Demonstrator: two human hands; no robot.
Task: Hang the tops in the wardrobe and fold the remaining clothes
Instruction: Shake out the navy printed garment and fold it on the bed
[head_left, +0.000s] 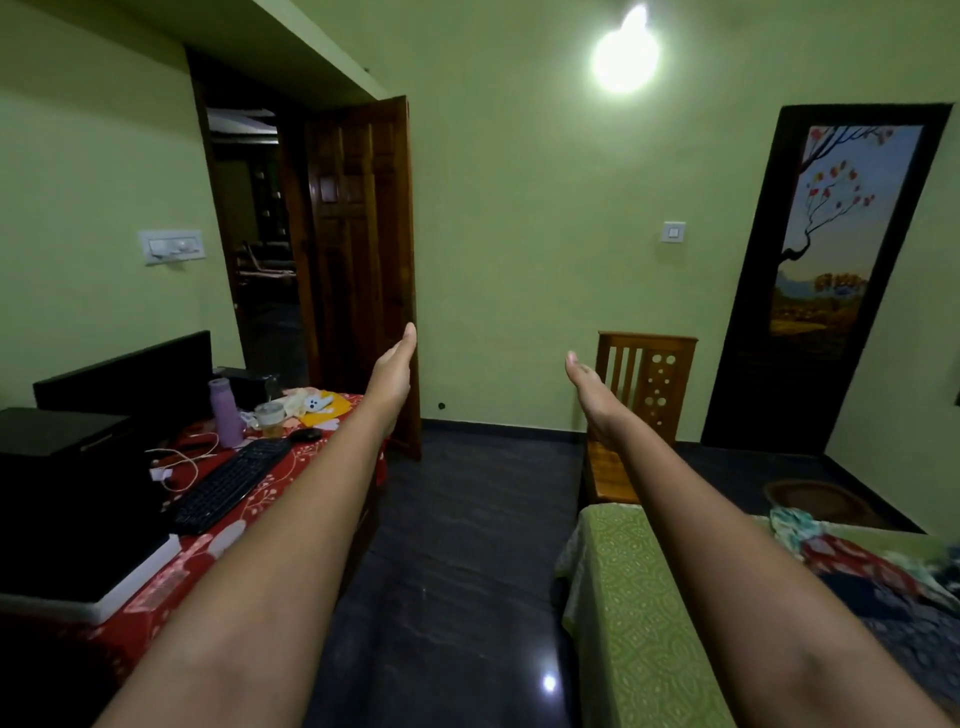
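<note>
**Not started: both hands out, nothing held**

Head view: my left hand (397, 358) and right hand (584, 382) reach straight ahead over the dark floor (467, 545), fingers straight and together, both empty. The clothes (878, 566) lie heaped on the bed (639, 613) at my right, untouched. No wardrobe in view. I judge no garment is picked yet; next I need to turn right and grab a top from the heap.
</note>
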